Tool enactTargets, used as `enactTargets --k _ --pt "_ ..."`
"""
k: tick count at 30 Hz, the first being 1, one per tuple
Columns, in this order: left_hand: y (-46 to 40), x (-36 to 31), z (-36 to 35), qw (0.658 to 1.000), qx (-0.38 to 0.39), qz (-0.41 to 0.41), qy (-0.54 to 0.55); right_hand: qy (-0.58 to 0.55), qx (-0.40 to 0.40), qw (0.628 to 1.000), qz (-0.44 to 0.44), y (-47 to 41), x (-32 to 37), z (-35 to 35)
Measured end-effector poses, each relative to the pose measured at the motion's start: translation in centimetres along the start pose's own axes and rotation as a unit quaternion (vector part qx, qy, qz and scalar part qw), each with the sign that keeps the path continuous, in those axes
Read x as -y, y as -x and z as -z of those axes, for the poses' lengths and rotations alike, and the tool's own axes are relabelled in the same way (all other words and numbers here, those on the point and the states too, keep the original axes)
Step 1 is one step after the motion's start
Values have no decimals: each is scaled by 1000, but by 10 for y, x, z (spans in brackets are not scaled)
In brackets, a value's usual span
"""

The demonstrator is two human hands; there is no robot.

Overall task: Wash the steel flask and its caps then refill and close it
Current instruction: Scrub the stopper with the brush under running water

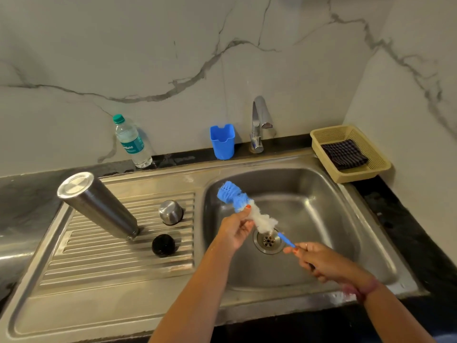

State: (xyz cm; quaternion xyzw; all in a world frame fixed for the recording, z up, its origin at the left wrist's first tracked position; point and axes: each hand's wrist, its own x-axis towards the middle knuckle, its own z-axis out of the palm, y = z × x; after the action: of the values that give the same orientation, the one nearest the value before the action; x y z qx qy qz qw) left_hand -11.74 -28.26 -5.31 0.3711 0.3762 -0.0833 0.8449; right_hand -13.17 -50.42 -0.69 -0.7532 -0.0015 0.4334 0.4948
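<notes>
Steel flask (99, 205): stands mouth-down on the ribbed draining board (118, 246) at the left of the sink, leaning in this wide view; its flat base faces up; no hand touches it
Steel cap (170, 212): small and domed; rests on the draining board just right of the flask; apart from it
Black cap (163, 245): round; lies on the draining board nearer the viewer than the steel cap, close to the flask's mouth end
Bottle brush (247, 211): blue head at the upper left, white soapy bristles in the middle, thin blue handle running down to the right; held slantwise over the sink bowl (321, 219), above the drain (268, 240)
Left hand (236, 230): grip clenched round the white bristles just below the blue head; thumb on top
Right hand (319, 262): grip pinched on the end of the blue handle; a band shows at the wrist
Tap (258, 125): chrome; stands behind the bowl; no water can be seen running from it
Blue holder (222, 142): plastic cup-shaped piece on the counter edge, left of the tap
Water bottle (131, 142): clear plastic with a green cap; stands at the back against the marble wall, behind the flask
Basket (321, 139): beige plastic; sits at the right rear corner of the counter; a dark checked cloth (345, 154) lies folded inside it
</notes>
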Motion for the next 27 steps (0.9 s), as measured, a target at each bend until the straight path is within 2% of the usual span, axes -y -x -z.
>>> enactTargets --k 2,5,7,9,12,15,17,19,23,25,27 --pt "3 -1 -6 1000 28 9 -5 97 -75 992 36 2 -5 8" --pt "2 0 -13 999 34 -1 -36 271 -214 929 134 7 -7 16" --pt "2 2 -12 999 6 -16 -47 289 -287 892 198 14 -8 23" --pt "0 4 -4 998 -34 -28 -39 267 -328 874 242 20 -10 27" --pt "-4 9 11 995 -89 -23 -41 284 -347 864 230 20 -19 31" --pt "-5 12 20 994 -106 -17 -38 372 -326 856 153 17 -26 37" --pt "-3 12 24 993 -109 -17 -39 401 -311 850 141 18 -27 37" --pt "-3 13 26 993 -109 -16 -41 414 -312 839 163 19 -24 33" --pt "0 10 25 994 -103 -22 -41 370 -356 809 285 20 -22 25" --pt "0 9 25 994 -101 -26 -40 342 -364 813 300 14 -29 22" --pt "1 8 26 993 -101 -30 -47 352 -342 833 256 9 -33 20"
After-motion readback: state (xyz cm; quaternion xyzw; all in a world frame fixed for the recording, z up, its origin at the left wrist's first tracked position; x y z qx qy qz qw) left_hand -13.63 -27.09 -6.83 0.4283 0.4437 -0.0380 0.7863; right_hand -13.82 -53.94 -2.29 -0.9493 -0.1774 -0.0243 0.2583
